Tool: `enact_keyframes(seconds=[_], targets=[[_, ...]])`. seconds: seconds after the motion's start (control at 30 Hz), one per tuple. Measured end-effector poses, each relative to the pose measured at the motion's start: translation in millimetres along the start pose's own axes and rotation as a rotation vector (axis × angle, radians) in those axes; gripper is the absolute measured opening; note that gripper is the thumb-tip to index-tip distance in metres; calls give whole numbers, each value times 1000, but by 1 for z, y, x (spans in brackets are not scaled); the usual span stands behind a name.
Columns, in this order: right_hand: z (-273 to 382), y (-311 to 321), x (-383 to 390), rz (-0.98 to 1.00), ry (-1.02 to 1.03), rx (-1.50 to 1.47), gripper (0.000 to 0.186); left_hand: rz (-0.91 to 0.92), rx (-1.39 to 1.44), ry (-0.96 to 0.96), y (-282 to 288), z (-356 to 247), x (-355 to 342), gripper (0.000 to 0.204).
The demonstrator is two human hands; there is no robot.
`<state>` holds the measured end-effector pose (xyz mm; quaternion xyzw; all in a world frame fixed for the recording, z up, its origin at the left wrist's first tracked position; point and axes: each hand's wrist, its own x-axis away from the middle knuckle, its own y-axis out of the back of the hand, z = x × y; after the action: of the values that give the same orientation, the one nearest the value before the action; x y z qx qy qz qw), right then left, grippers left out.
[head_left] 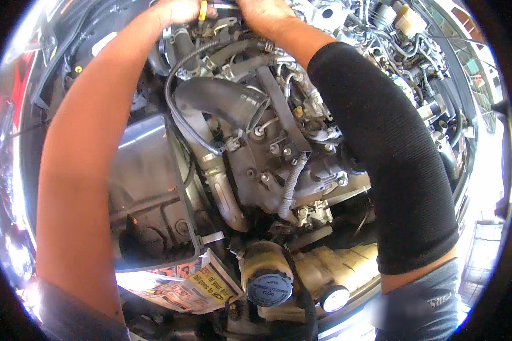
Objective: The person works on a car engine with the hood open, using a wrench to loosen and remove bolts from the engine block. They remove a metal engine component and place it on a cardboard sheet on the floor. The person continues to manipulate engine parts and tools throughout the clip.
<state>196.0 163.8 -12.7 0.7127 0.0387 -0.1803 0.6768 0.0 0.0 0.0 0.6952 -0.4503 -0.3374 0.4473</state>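
Left hand (182,10) at top edge, short bright-yellow strip (203,10) by its fingers; slim silver metal rod (226,6) between it and right hand (264,12). Both hands cropped; grip cannot be told. Lower in view: curved black rubber hose (216,98).

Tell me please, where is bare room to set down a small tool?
The black plastic box's smooth upper panel looks free, between the left forearm and the silver pipe. It is crowded around the left hand and right hand, with hoses packed close by.
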Motion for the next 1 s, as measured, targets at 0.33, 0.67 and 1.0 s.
enact_keyframes(seconds=[0.33,0.67,1.0], targets=[[-31,53,18,-171,-103,58,29,6,-38,103,-8,-30,12,59],[23,148,258,122,-229,-677,39,-52,-223,-9,-12,-21,10,55],[49,129,268,64,-298,-345,31,-317,-311,70,-17,-18,15,48]])
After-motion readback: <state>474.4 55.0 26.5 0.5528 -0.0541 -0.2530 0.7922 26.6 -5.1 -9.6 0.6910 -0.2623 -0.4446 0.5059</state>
